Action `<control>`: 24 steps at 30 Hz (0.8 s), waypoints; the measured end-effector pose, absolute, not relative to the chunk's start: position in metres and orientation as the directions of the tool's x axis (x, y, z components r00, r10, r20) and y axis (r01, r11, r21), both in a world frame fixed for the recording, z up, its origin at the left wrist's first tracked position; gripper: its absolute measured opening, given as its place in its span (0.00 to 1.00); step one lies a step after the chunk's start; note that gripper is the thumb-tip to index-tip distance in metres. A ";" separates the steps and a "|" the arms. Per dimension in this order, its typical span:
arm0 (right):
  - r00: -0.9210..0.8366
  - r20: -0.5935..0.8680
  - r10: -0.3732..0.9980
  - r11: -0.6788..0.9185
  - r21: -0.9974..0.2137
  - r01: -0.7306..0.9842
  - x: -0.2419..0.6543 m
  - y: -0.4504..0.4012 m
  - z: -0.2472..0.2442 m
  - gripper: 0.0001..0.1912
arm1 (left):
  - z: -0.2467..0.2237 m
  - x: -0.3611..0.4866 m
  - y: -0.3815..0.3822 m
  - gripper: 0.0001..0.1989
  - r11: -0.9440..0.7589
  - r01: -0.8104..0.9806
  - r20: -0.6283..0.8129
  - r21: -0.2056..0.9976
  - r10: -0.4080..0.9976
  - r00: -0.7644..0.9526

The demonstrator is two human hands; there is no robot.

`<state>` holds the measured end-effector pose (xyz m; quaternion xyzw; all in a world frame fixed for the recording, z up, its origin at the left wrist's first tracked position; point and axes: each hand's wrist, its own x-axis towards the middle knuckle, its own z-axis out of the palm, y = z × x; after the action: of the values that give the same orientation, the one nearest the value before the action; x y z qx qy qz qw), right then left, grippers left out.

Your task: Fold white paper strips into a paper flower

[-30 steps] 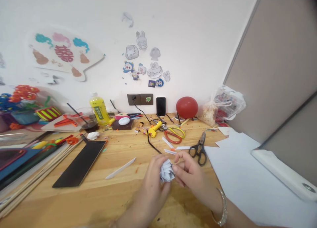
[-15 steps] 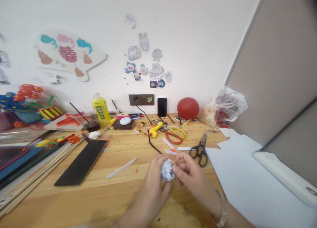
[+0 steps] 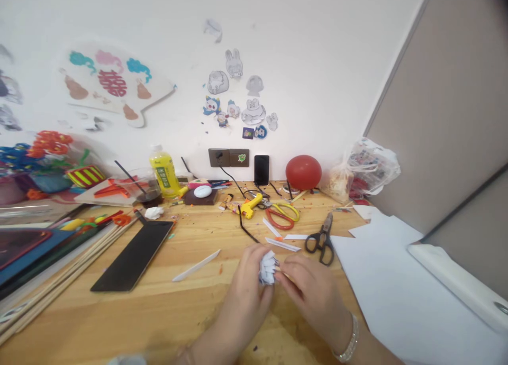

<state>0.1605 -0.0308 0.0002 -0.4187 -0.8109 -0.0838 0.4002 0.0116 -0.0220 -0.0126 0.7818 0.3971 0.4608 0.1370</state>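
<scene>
A small bundle of layered white paper petals [image 3: 268,268], much like a paper flower, is gripped in my left hand [image 3: 246,280], whose fingers curl round its left side. My right hand [image 3: 311,280] closes in a pinch against the bundle's right edge; the exact bit between its fingertips is partly hidden. Just beyond the hands lie white paper strips [image 3: 282,244] and a bent black pipe cleaner [image 3: 246,228]. Black-handled scissors [image 3: 322,240] rest beyond my right hand. Another white strip [image 3: 196,265] is on the wood to the left.
On the wooden table [image 3: 178,317] are a dark tablet-like slab [image 3: 133,256], wooden sticks [image 3: 67,275], a yellow glue gun [image 3: 251,205] and red-yellow scissors [image 3: 281,217]. Behind stand a yellow bottle [image 3: 164,172], a phone [image 3: 261,170] and a red balloon [image 3: 304,172]. White sheets [image 3: 408,280] cover the right side.
My right hand has turned, its fingers folding lower and closer against the paper bundle's right edge. My left hand keeps its hold. The view has shifted slightly.
</scene>
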 end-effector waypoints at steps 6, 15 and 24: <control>-0.270 0.675 0.686 0.593 -0.305 0.745 0.159 -0.033 0.003 0.12 | -0.014 0.012 -0.021 0.26 -0.632 0.482 0.586 0.607 0.766 0.266; -0.146 0.416 0.898 0.435 -0.781 0.449 0.158 -0.032 0.002 0.06 | -0.013 0.013 -0.024 0.27 -0.644 0.415 0.565 0.642 0.764 0.311; -0.197 0.144 0.970 0.168 -0.980 0.108 0.158 -0.027 0.003 0.09 | -0.013 0.013 -0.024 0.29 -0.650 0.355 0.552 0.672 0.759 0.345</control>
<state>0.1576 -0.0272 0.0027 -0.4398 -0.6129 0.4718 0.4564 0.0127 -0.0243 -0.0131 0.7887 0.3531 0.4503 0.2246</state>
